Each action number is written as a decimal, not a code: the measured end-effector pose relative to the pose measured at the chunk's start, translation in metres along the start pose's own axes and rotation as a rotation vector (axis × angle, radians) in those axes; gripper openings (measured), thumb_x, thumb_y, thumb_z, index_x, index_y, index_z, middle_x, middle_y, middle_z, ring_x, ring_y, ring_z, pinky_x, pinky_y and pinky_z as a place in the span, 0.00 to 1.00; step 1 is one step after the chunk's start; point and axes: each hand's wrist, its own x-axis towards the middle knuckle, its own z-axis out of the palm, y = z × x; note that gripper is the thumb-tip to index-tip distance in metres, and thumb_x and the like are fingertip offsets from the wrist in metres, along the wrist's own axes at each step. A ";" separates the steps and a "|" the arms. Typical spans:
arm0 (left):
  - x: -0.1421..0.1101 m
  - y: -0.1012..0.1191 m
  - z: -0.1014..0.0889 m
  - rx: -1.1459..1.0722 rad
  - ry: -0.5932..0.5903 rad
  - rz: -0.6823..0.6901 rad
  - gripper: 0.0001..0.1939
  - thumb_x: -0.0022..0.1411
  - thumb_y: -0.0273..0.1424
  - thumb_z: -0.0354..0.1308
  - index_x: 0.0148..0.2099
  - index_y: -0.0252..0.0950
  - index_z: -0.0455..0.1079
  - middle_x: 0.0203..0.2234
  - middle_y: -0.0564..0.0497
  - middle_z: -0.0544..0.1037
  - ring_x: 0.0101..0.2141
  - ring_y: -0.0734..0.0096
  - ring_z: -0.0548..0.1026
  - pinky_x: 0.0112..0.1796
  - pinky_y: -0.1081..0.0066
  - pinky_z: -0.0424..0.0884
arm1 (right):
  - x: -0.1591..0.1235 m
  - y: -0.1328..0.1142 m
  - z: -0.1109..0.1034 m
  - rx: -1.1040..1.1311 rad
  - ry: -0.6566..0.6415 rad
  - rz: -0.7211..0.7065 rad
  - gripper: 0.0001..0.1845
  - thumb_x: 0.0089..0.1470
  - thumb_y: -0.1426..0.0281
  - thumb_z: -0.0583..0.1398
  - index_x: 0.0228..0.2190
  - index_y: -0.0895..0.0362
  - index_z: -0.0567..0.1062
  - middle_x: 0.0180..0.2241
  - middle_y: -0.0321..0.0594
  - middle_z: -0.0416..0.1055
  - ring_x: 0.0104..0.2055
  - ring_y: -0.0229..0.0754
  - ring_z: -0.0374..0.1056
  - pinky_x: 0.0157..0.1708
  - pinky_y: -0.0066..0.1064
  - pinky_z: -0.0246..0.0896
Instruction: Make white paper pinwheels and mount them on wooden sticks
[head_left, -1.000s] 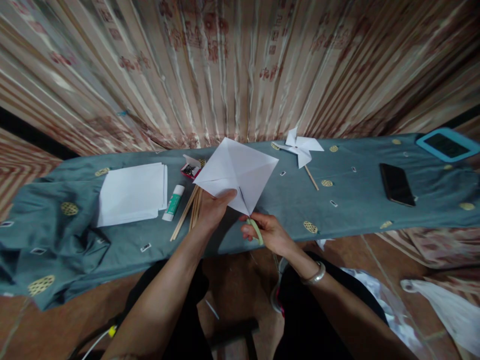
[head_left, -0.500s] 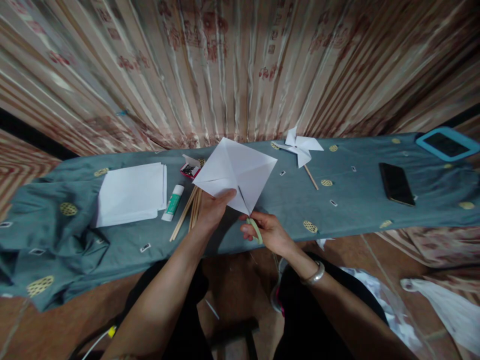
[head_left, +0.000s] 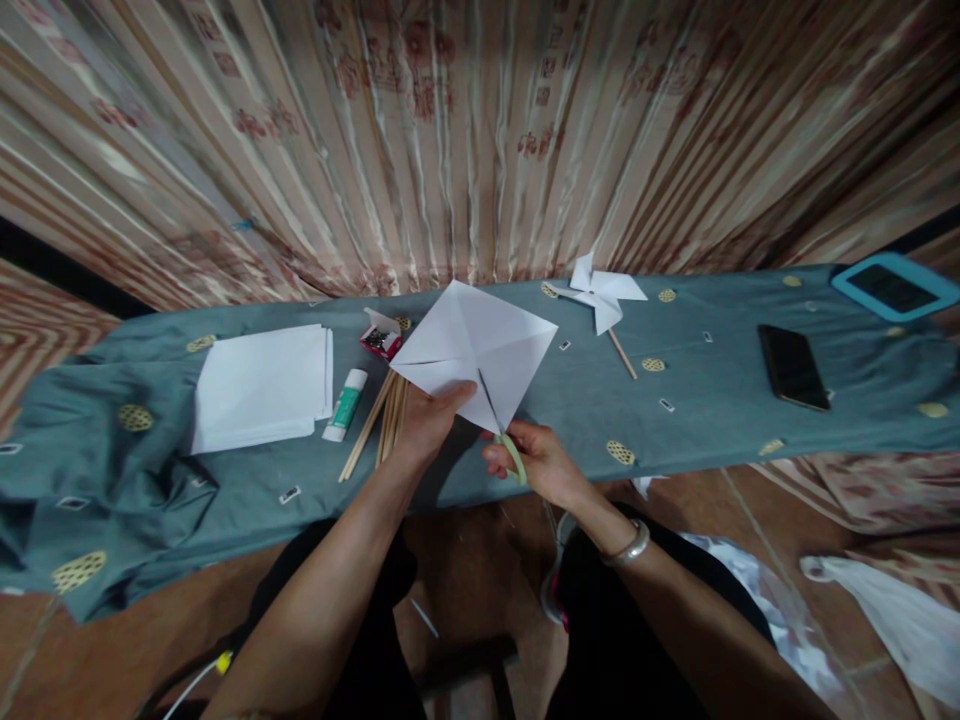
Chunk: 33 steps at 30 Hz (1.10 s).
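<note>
A square of white paper (head_left: 495, 330), creased along its diagonals, is held above the table with one corner toward me. My left hand (head_left: 431, 415) grips its lower left edge, the thumb lying on top. Scissors with pale green handles (head_left: 516, 460) are in my right hand (head_left: 544, 462), their blade at the near corner along a diagonal. A slit shows at the left corner of the sheet. Wooden sticks (head_left: 367, 425) lie partly hidden under the paper and my left hand.
On the green patterned cloth (head_left: 247, 490) lie a paper stack (head_left: 259, 390), a glue stick (head_left: 346, 405) and a small red box (head_left: 381, 338). Farther right are a paper pinwheel (head_left: 600, 293) on a stick, a black phone (head_left: 793, 367) and a blue-framed tablet (head_left: 896, 287). A curtain (head_left: 480, 150) hangs behind.
The paper and both hands have shifted very slightly to the right. More of the scissor blade shows on the sheet near its close corner. Everything else has stayed in place.
</note>
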 end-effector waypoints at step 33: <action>-0.006 0.002 0.004 -0.047 -0.010 -0.034 0.16 0.39 0.33 0.69 0.33 0.34 0.73 0.26 0.51 0.78 0.27 0.67 0.74 0.31 0.67 0.70 | 0.003 0.012 -0.001 -0.034 -0.003 -0.084 0.22 0.39 0.54 0.70 0.29 0.57 0.76 0.18 0.33 0.71 0.19 0.34 0.65 0.22 0.28 0.62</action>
